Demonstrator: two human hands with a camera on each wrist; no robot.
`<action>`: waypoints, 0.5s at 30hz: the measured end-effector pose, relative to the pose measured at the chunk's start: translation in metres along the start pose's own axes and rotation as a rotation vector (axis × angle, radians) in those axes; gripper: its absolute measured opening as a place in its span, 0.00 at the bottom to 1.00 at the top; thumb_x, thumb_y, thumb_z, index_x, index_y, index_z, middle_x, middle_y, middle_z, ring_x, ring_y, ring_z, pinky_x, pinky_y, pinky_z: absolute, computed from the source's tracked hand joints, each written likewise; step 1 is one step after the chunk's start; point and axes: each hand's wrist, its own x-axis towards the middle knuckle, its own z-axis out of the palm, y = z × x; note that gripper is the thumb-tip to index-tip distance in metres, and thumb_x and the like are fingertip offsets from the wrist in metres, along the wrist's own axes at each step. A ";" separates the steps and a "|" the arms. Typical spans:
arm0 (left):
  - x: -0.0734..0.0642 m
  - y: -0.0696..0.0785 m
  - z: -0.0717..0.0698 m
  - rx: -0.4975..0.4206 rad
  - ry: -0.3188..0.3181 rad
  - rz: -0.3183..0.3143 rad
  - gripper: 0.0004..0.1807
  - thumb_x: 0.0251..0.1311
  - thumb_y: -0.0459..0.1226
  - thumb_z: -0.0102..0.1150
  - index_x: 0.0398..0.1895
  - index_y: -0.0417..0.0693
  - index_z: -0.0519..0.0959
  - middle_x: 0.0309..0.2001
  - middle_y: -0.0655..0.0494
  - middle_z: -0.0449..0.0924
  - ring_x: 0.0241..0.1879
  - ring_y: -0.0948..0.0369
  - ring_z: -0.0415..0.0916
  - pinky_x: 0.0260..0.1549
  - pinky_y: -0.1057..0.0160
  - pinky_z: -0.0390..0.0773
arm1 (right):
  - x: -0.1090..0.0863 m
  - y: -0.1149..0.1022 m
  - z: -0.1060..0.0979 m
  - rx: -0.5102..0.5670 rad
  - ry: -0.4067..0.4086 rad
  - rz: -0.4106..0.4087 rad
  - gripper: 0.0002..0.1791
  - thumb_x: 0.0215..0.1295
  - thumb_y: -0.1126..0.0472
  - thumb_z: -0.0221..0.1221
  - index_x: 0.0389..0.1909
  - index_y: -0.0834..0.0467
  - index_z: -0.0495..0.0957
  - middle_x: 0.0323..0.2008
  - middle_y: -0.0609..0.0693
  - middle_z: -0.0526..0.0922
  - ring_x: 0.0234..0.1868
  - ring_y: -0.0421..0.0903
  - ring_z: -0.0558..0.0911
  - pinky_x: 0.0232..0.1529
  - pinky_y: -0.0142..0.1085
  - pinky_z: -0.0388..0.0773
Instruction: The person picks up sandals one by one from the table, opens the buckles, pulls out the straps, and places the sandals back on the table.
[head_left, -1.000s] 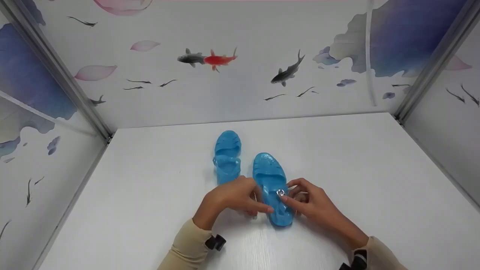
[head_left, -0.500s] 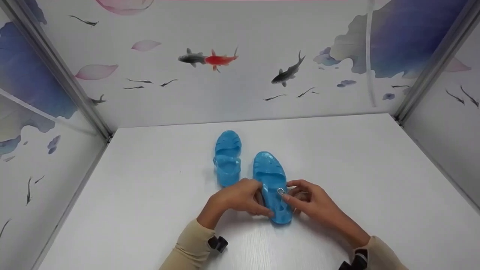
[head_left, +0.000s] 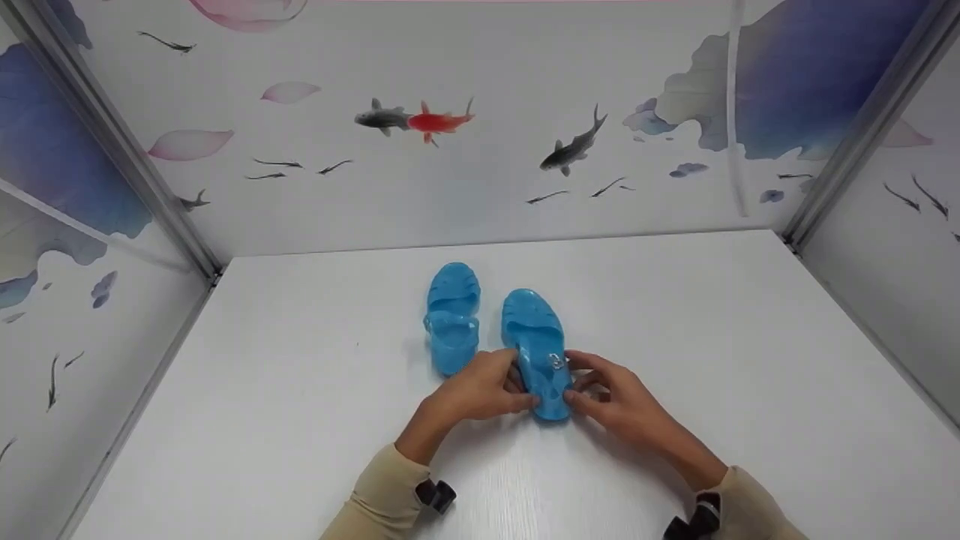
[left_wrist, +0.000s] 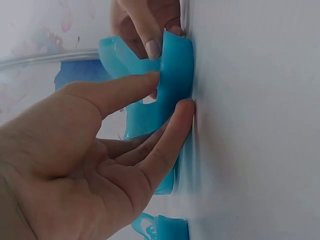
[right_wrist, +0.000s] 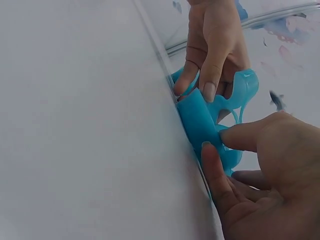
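Observation:
A blue jelly sandal [head_left: 534, 309] with a clear shiny buckle [head_left: 556, 361] lies on the white table between the two hands, toe pointing away. My left hand [head_left: 478, 388] holds its left side near the heel, thumb at the heel's upper edge and fingers lower along the side. From the other side my right hand [head_left: 619, 395] grips the heel in the same way. In the left wrist view both thumbs meet the rim of the heel [left_wrist: 177, 65]. To the left, slightly farther off, lies the matching blue sandal [head_left: 454, 289], touched by neither hand in the wrist views.
White panels printed with fish and petals [head_left: 412, 118] stand behind the table [head_left: 300, 420] and at both sides. Metal posts [head_left: 847, 135] rise at the back corners. Each sleeve carries a small black wrist camera [head_left: 435, 495].
The held sandal has moved forward, away from the person, and now lies more level with the other one. My right thumb has gone from the buckle down to the heel's side.

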 end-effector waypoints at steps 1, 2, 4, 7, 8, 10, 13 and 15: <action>0.000 -0.001 0.000 -0.007 0.013 0.001 0.20 0.67 0.43 0.76 0.54 0.50 0.77 0.41 0.57 0.84 0.40 0.62 0.80 0.43 0.63 0.85 | 0.002 0.000 0.001 -0.008 0.008 -0.002 0.37 0.76 0.55 0.68 0.80 0.60 0.68 0.70 0.59 0.80 0.57 0.49 0.85 0.62 0.39 0.85; 0.001 -0.001 0.000 -0.009 0.024 -0.002 0.19 0.68 0.43 0.75 0.55 0.50 0.77 0.41 0.57 0.84 0.40 0.62 0.80 0.44 0.62 0.85 | 0.004 -0.001 0.002 -0.018 0.015 -0.005 0.36 0.76 0.55 0.67 0.80 0.60 0.68 0.70 0.59 0.80 0.57 0.49 0.85 0.62 0.39 0.85; 0.001 -0.002 0.000 -0.010 0.043 -0.015 0.18 0.70 0.42 0.73 0.56 0.50 0.77 0.41 0.57 0.83 0.41 0.61 0.79 0.44 0.62 0.85 | 0.009 -0.001 0.003 -0.029 0.028 -0.010 0.36 0.76 0.56 0.67 0.79 0.61 0.68 0.70 0.60 0.80 0.56 0.48 0.86 0.62 0.40 0.84; 0.002 -0.002 0.001 -0.023 0.067 -0.027 0.16 0.72 0.40 0.70 0.57 0.49 0.76 0.41 0.55 0.81 0.42 0.60 0.78 0.44 0.61 0.84 | 0.016 0.000 0.005 -0.027 0.042 -0.001 0.35 0.76 0.56 0.67 0.79 0.61 0.69 0.70 0.59 0.81 0.56 0.48 0.86 0.63 0.41 0.84; 0.002 -0.003 0.001 -0.026 0.076 -0.034 0.16 0.73 0.40 0.69 0.57 0.49 0.75 0.41 0.54 0.80 0.42 0.59 0.78 0.44 0.61 0.84 | 0.018 -0.001 0.006 -0.023 0.047 0.004 0.35 0.76 0.56 0.67 0.79 0.61 0.69 0.70 0.59 0.81 0.56 0.48 0.86 0.64 0.44 0.83; 0.004 -0.003 0.002 -0.036 0.100 -0.045 0.15 0.74 0.39 0.68 0.57 0.48 0.75 0.41 0.53 0.79 0.43 0.58 0.78 0.44 0.60 0.84 | 0.023 -0.001 0.007 -0.016 0.055 0.019 0.35 0.76 0.56 0.67 0.79 0.60 0.69 0.70 0.58 0.81 0.57 0.48 0.85 0.65 0.46 0.83; 0.007 -0.005 0.004 -0.057 0.132 -0.064 0.15 0.75 0.40 0.66 0.58 0.48 0.75 0.42 0.52 0.79 0.44 0.58 0.78 0.45 0.59 0.84 | 0.029 -0.001 0.008 -0.009 0.070 0.035 0.35 0.76 0.57 0.67 0.79 0.59 0.69 0.70 0.58 0.81 0.57 0.49 0.85 0.66 0.48 0.83; 0.009 -0.006 0.003 -0.072 0.150 -0.078 0.15 0.76 0.40 0.66 0.58 0.48 0.75 0.43 0.52 0.79 0.45 0.57 0.79 0.46 0.59 0.84 | 0.034 0.000 0.008 -0.011 0.078 0.042 0.35 0.76 0.57 0.67 0.79 0.58 0.70 0.70 0.57 0.82 0.57 0.49 0.85 0.67 0.48 0.82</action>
